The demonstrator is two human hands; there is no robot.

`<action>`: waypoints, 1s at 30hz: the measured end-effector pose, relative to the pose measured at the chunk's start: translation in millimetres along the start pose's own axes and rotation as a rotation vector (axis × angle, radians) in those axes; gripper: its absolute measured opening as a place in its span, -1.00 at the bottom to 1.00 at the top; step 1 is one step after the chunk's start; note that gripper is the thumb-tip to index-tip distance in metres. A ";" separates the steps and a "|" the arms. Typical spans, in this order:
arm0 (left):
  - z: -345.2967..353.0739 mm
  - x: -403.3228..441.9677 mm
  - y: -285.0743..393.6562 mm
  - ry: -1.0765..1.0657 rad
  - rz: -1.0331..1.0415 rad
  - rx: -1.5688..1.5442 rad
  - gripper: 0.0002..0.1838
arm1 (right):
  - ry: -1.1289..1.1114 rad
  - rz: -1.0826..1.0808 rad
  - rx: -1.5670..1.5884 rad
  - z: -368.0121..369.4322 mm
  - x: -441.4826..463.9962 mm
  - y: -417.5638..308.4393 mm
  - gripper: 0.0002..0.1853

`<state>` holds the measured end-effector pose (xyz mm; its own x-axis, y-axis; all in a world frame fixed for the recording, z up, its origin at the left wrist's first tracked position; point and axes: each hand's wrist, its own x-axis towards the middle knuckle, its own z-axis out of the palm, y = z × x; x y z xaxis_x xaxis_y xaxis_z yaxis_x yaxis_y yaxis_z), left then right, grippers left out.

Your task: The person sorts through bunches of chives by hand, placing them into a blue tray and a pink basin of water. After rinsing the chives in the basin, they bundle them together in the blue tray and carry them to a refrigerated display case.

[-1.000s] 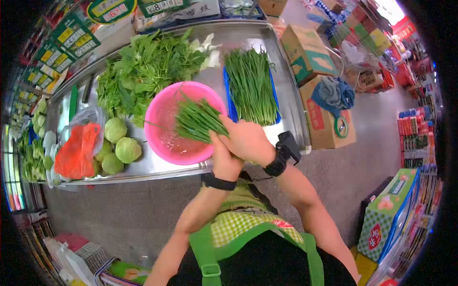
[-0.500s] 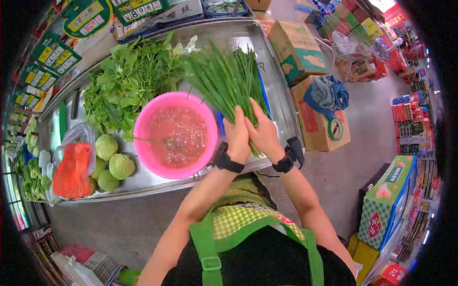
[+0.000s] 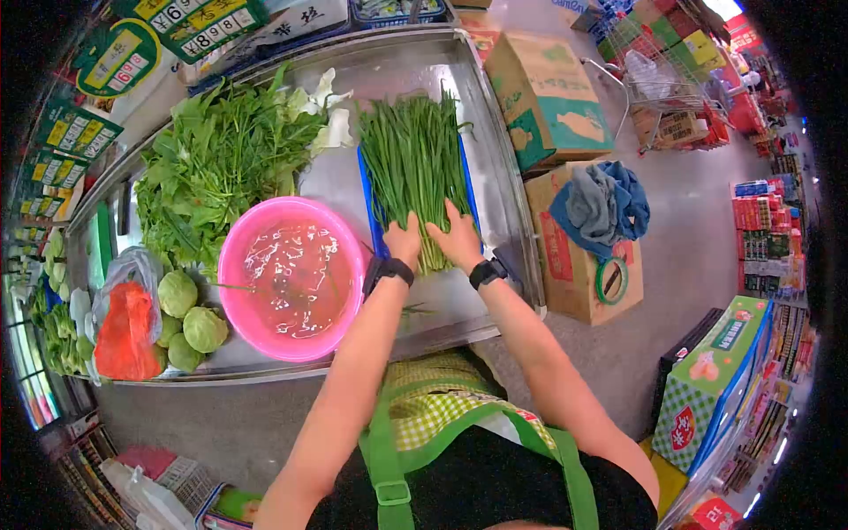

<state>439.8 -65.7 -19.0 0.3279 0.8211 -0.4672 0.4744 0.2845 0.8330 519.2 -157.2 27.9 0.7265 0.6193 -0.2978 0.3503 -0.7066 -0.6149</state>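
Observation:
Long green chives (image 3: 412, 163) lie in a blue tray (image 3: 374, 205) on the metal table. My left hand (image 3: 403, 240) is at the lower left side of the chives, and my right hand (image 3: 456, 238) is at their lower right side. Both hands press round the stalks near the pale ends, fingers wrapped inward. Left of my hands stands a pink basin (image 3: 231, 305) of water, with a few thin green strands in it.
Leafy greens (image 3: 212, 168) cover the table's upper left. Round green vegetables (image 3: 205, 329) and a red bag (image 3: 129, 334) sit at the left. Cardboard boxes (image 3: 565, 265), one bearing a blue cloth (image 3: 601, 205) and green tape (image 3: 611, 280), stand at the right.
The chives in my hands have gone from over the basin to the blue tray, where they now lie with the others. My hands have moved apart, one on each side.

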 end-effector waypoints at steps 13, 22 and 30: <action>-4.3 23.7 -6.2 -0.042 0.141 0.130 -0.34 | 0.016 -0.063 -0.246 -2.3 -5.5 6.5 -0.30; -27.6 14.5 -6.4 -0.040 0.194 0.068 -0.53 | 0.305 -0.322 0.180 -24.2 -33.7 19.3 -0.69; -125.9 -48.4 32.0 0.162 0.275 -0.171 -0.81 | 0.150 -0.205 0.380 -28.2 -78.5 18.7 -0.83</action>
<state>336.3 -34.0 67.6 0.2842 0.9423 -0.1770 0.2380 0.1095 0.9651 485.4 -228.6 60.3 0.7521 0.6572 -0.0502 0.2744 -0.3814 -0.8827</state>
